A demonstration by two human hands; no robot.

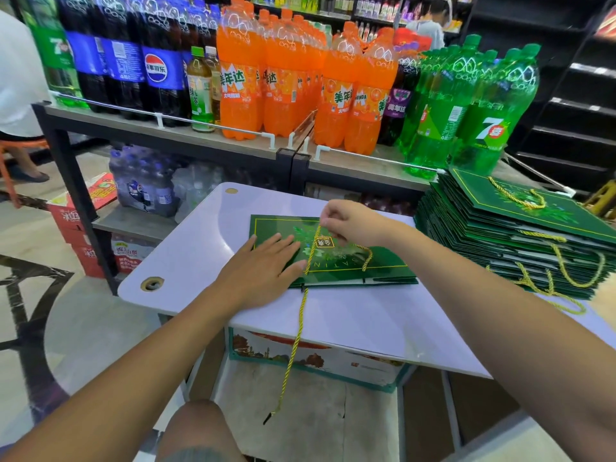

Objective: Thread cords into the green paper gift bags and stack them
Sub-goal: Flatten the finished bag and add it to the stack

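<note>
The left hand [263, 271] lies flat on the green bag [333, 255], pinning it to the desk [333, 315], so the right hand [353, 221] can pull the pinched gold cord [300, 315] through.

Orange soda bottles [240, 85] on shelf [186, 135] behind white table [200, 248], w/ cardboard box [310, 358] under.

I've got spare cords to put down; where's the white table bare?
Left end, between the round holes and the green bag; near strip, right of the dangling gold cord. Crowded at the right by the bag stack.
</note>
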